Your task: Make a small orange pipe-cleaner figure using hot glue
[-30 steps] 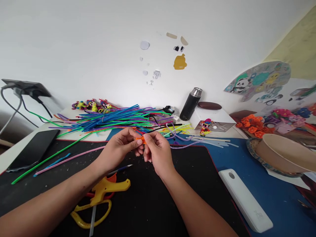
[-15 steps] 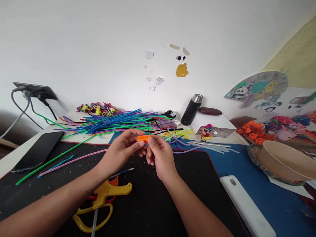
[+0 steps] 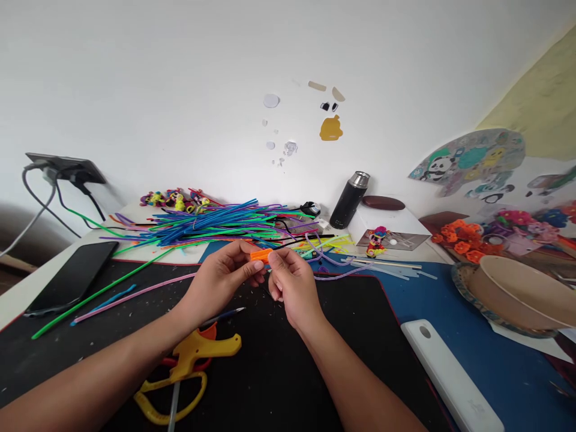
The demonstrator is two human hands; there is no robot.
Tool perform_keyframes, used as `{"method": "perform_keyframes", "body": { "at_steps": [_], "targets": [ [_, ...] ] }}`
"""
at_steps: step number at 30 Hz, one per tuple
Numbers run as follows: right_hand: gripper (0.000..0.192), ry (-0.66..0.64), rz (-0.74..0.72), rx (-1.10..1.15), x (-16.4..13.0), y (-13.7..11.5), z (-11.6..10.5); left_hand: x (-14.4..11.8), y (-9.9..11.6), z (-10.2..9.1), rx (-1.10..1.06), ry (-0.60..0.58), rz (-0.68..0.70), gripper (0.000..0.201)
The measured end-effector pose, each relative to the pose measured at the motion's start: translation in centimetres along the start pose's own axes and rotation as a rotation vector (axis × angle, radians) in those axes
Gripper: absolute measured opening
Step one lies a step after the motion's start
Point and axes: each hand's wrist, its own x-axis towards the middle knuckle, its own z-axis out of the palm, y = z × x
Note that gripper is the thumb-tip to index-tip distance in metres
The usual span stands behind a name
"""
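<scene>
Head view. Grip: the left hand point(image 3: 220, 279) and right hand point(image 3: 290, 282) each pinch one end of a short orange fuzzy pipe-cleaner piece point(image 3: 261, 254), held above the black mat point(image 3: 270, 372) toward the bench's far edge. The piece's long axis runs left to right, spanning both grips; neither hand is nearer. A yellow plastic-handled cutter point(image 3: 180, 372) lies nearer the near edge, below the left forearm.

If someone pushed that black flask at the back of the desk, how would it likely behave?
The black flask stands upright, tall and narrow, so a push near its silver cap would probably tip it. Being round, it would likely roll afterwards. Its smooth finish may be slightly slippery.
</scene>
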Motion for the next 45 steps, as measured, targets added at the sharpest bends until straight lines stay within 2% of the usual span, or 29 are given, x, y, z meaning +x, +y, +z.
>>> {"method": "perform_keyframes", "body": {
  "at_steps": [6,11,19,25,31,35,39,45],
  "targets": [
    [0.048,-0.03,0.002,0.013,0.1,-0.8,-0.1,0.4,0.7,-1.1,-0.151,-0.057,-0.093,0.054],
    [0.048,-0.102,0.02,-0.027,0.0,-1.1,-0.1,1.0,1.2,-1.7,-0.234,-0.071,-0.201,0.038],
    [0.048,-0.076,0.033,-0.003,0.1,-0.7,-0.2,0.9,0.5,-1.5,-0.437,-0.134,-0.295,0.036],
    [0.052,-0.048,0.037,-0.001,0.0,-1.0,0.0,0.8,0.6,-1.2,-0.456,-0.022,-0.274,0.047],
    [0.051,-0.071,0.036,-0.067,-0.3,-1.2,0.3,1.1,0.2,-1.3,-0.417,0.06,-0.221,0.032],
    [0.048,-0.064,0.033,-0.096,-0.4,-1.2,0.4,1.2,0.2,-1.3,-0.335,0.1,-0.147,0.034],
    [0.046,-0.056,0.044,-0.089,-0.3,-1.0,0.4,1.1,0.4,-1.1,-0.259,0.102,-0.106,0.037],
    [0.042,-0.063,0.038,-0.147,-0.5,-1.1,0.5,1.0,0.3,-1.0,-0.244,0.071,-0.119,0.035]
  ]
}}
